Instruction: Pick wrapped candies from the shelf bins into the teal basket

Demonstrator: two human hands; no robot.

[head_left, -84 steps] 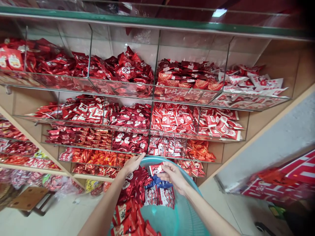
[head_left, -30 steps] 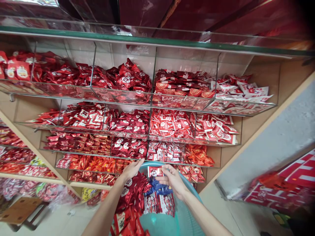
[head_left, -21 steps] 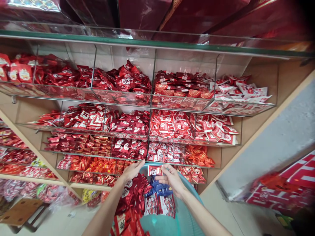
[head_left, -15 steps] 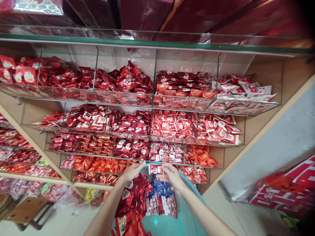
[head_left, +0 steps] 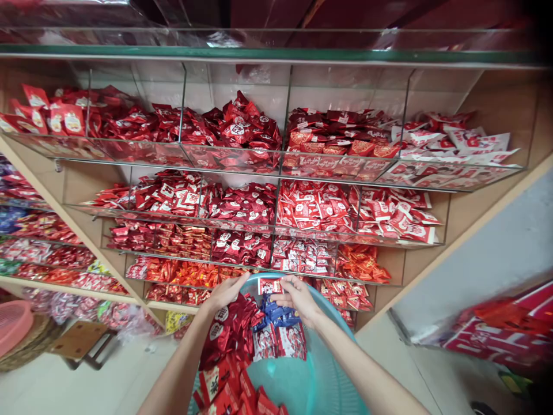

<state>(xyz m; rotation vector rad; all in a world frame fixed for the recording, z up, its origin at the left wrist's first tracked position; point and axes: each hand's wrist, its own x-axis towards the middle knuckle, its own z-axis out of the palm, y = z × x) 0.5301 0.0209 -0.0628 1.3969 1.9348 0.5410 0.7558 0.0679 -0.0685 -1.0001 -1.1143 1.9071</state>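
Note:
A turquoise plastic basket (head_left: pixel 330 369) is in front of me, below the shelves. Inside it lie dark red packets (head_left: pixel 233 328) on the left, blue packets (head_left: pixel 276 314) towards the far side, two white-and-red printed packets (head_left: pixel 291 341) and bright red packets (head_left: pixel 227 383) nearest me. My left hand (head_left: pixel 228 290) is closed on the basket's far-left rim, its fingertips partly hidden. Between the thumb and fingers of my right hand (head_left: pixel 299 298) is a small red-and-white candy packet (head_left: pixel 269 286), held just inside the far rim above the blue packets.
Glass-fronted shelves (head_left: pixel 242 158) with dividers hold heaps of red, orange and white packets. More stocked shelves (head_left: pixel 47 248) stand at the left. A wooden stool (head_left: pixel 80 340) and a pink basket (head_left: pixel 15 325) are at lower left. Red printed bags (head_left: pixel 488 340) lie by the right wall.
The view has shifted, so the shelves appear higher and further right, and a pink basket shows at the left. Both hands keep nearly the same hold on the basket and the candy packet.

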